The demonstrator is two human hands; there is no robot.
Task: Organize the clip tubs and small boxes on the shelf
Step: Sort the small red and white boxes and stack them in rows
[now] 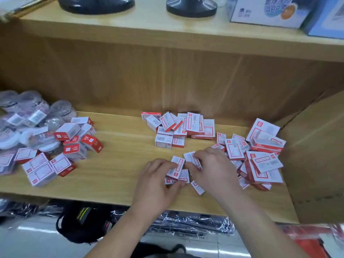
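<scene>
While the left hand grips a small box with curled fingers above the shelf, the right hand pinches a second box; clip tubs lie at left.

Bright, even light is falling on the shelf; glare is streaking the floor; edges are bowing, and the left-side clip tubs are blurring.

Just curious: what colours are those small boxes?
The small boxes are white and red; head view.
</scene>
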